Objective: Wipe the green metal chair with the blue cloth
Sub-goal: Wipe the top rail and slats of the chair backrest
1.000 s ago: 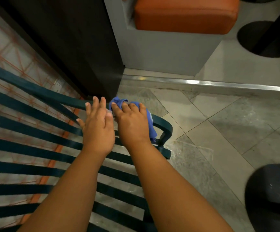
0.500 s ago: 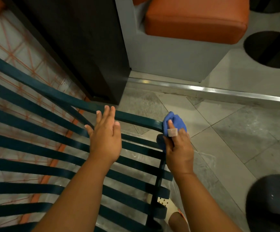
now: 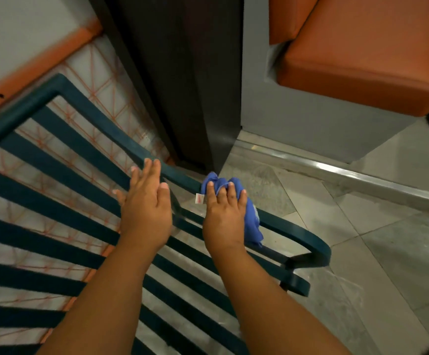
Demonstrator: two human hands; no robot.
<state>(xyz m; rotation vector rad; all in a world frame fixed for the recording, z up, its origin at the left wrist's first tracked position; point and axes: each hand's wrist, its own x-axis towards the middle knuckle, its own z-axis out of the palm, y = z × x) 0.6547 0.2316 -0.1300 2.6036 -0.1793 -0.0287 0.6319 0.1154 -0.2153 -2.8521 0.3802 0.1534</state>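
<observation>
The green metal chair (image 3: 54, 201) fills the lower left, its slats running across and its curved side rail ending at the right. My right hand (image 3: 223, 213) presses the bunched blue cloth (image 3: 251, 221) onto that side rail, fingers curled over it; a small white tag sticks out at the thumb side. My left hand (image 3: 145, 201) lies flat on the slats and rail just left of the cloth, fingers spread, holding nothing. The cloth hangs down over the rail's outer side.
A dark wooden post (image 3: 182, 85) stands just beyond the rail. An orange cushioned bench (image 3: 362, 52) on a grey base is at the upper right. A metal floor strip (image 3: 362, 175) crosses grey tiles. Orange-patterned flooring (image 3: 93, 80) shows under the slats.
My right hand has slid the cloth back up the rail from the curved end toward the left hand. The view has shifted down and left, showing more of the chair's top corner.
</observation>
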